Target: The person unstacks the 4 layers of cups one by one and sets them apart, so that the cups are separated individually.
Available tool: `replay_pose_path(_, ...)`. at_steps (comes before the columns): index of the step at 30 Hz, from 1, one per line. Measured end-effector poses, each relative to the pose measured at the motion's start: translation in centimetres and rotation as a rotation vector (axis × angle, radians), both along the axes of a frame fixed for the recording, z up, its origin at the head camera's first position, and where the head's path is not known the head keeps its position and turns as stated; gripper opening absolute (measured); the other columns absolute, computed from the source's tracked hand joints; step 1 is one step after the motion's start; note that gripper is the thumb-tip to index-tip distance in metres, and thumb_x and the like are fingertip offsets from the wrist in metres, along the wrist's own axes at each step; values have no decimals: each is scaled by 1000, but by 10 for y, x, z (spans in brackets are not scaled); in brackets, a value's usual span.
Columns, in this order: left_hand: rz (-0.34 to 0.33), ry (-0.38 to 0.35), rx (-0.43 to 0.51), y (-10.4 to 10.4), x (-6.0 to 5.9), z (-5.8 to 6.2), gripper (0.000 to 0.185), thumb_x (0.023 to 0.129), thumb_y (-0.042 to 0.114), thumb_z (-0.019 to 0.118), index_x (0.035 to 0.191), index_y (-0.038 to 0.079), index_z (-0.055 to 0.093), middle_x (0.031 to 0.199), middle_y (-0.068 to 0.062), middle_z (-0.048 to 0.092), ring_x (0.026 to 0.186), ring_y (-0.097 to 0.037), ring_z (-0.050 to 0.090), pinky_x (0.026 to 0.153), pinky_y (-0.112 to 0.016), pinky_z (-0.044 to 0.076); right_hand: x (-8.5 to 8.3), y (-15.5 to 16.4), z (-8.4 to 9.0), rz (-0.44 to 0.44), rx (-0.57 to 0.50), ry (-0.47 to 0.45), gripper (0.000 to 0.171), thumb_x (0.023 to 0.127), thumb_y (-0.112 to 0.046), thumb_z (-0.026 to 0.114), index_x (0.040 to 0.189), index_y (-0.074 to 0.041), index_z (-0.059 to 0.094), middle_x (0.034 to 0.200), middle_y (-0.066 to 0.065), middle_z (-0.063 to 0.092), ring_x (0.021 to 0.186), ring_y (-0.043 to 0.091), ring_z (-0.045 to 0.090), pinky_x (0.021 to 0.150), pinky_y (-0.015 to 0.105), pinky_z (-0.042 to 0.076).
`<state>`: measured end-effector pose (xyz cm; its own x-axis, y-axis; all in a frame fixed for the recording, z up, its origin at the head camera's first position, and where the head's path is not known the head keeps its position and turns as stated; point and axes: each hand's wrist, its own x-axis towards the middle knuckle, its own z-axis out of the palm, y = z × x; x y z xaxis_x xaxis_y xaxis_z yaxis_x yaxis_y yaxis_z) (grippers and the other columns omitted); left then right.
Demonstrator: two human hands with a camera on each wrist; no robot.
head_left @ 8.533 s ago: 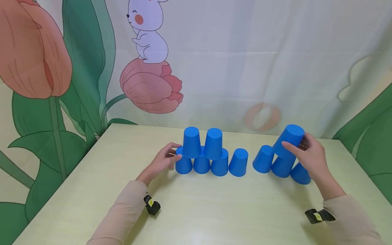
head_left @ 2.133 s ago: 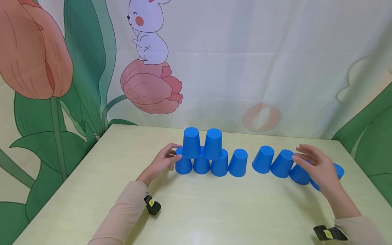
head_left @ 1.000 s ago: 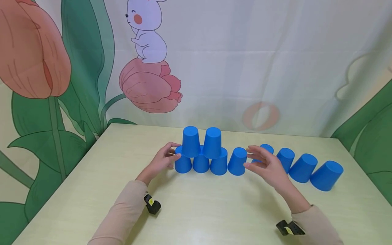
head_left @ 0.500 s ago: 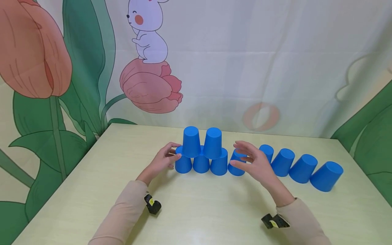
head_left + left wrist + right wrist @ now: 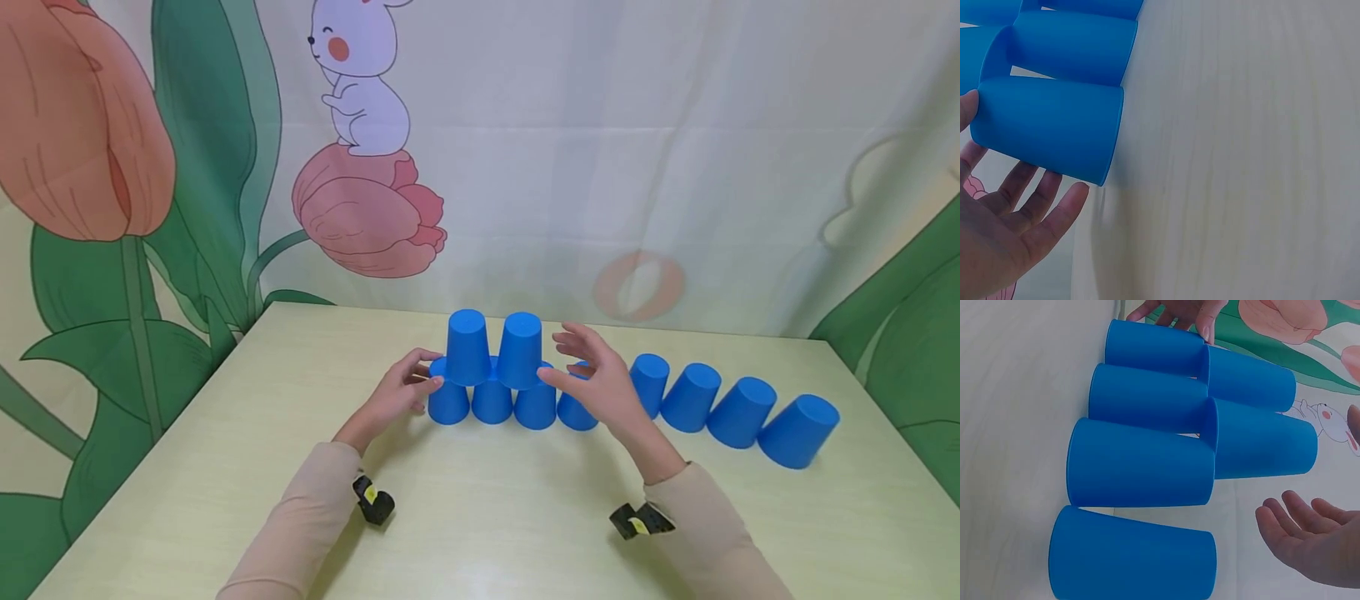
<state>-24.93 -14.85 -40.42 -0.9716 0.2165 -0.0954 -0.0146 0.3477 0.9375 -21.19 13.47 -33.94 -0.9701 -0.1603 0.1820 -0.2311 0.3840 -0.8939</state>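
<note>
Several blue plastic cups stand upside down on the table. Three form a base, and an upper left cup (image 5: 468,348) and an upper right cup (image 5: 519,350) rest across them. My left hand (image 5: 392,392) lies at the leftmost base cup (image 5: 1047,125), its extended fingers along the side and the thumb at the top edge. My right hand (image 5: 600,385) is spread beside the upper right cup, holding nothing; in the right wrist view its fingers (image 5: 1300,519) are apart from that cup. Partly hidden behind this hand is a single cup (image 5: 574,408), right of the base.
To the right, a slanting row of several more upturned cups (image 5: 738,412) runs toward the table's right edge. The pale wooden table (image 5: 480,517) meets a printed curtain (image 5: 525,192) along its back edge.
A cup formerly held by my right hand now stands at the right row's end. That hand has since moved left, emptied, to the upper right cup. My left hand stays put.
</note>
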Motion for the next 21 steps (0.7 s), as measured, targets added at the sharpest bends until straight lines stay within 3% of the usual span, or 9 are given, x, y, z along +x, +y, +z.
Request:
replay_pose_path(3, -8, -5, 1, 2, 8, 13, 44, 92, 23, 53, 133, 13, 40, 125, -17, 47, 112, -35, 47, 83, -48, 47, -5, -5, 0, -10, -9, 8, 71, 81, -30, 69, 139, -10, 33, 134, 12, 45, 122, 28, 42, 95, 45, 39)
replay_pose_path(6, -14, -10, 2, 3, 10, 17, 44, 93, 20, 52, 134, 10, 39, 126, -19, 46, 113, -36, 46, 84, -50, 45, -10, -9, -1, -22, -10, 10, 72, 81, -32, 69, 139, -10, 32, 135, 12, 44, 122, 27, 42, 95, 44, 39)
replay_pose_path(11, -7, -1, 5, 0, 2, 2, 45, 91, 26, 54, 133, 15, 40, 125, -15, 48, 112, -34, 47, 81, -47, 48, -17, -17, -4, -37, -22, -17, 73, 81, -34, 68, 139, -10, 32, 135, 12, 44, 122, 27, 42, 96, 43, 39)
replay_pose_path(21, 7, -1, 2, -1, 0, 0, 43, 90, 28, 55, 131, 20, 43, 122, -12, 50, 110, -31, 49, 80, -43, 49, -29, -30, -5, -33, -28, -32, 72, 81, -34, 69, 139, -10, 34, 138, 12, 41, 122, 29, 41, 96, 45, 38)
